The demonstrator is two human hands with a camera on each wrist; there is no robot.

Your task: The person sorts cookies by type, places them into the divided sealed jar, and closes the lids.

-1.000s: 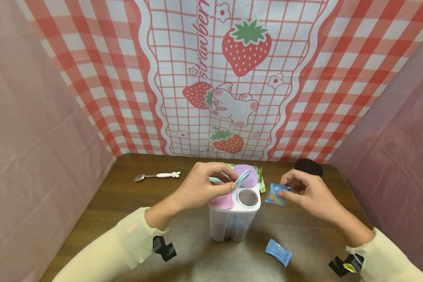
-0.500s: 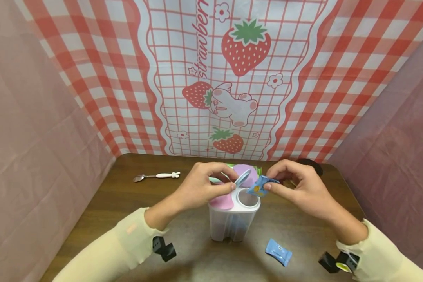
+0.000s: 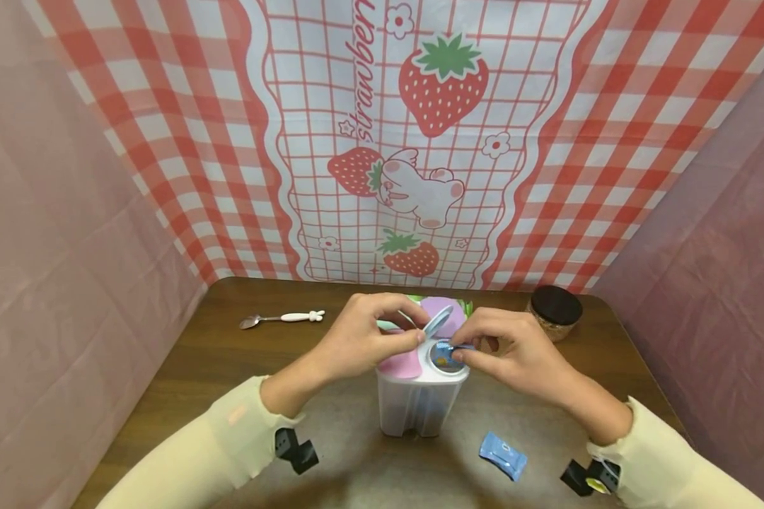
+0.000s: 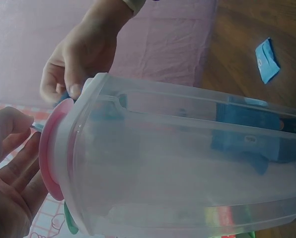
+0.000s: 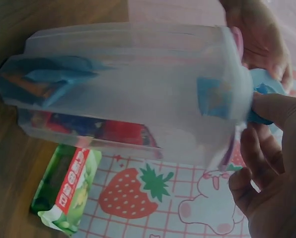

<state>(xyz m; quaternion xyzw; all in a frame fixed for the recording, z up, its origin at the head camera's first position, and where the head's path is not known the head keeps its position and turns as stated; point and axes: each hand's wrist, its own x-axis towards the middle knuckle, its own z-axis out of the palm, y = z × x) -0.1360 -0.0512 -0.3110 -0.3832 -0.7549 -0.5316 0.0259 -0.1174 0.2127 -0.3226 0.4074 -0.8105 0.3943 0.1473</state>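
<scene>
A clear storage container (image 3: 412, 403) with a white top stands mid-table. My left hand (image 3: 359, 338) pinches its light blue flap lid (image 3: 439, 322), which is tilted up off a round opening. In my right hand (image 3: 516, 353) I pinch a small blue snack packet (image 3: 444, 355), its lower part inside that opening. The right wrist view shows the packet's lower end (image 5: 212, 97) through the clear wall. Other blue packets (image 5: 58, 77) lie at the bottom of that compartment, and red and blue wrappers (image 5: 98, 128) fill part of another. Pink (image 3: 400, 364) and purple lids (image 3: 444, 311) are down.
Another blue packet (image 3: 503, 456) lies on the table right of the container. A dark-lidded jar (image 3: 555, 307) stands at the back right. A spoon with a white handle (image 3: 302, 317) lies at the back left. Behind the container is a green package (image 5: 68, 186).
My right hand has moved left with the blue packet, from beside the container to the opening, and the packet has gone partly in. The left hand and raised lid have stayed put.
</scene>
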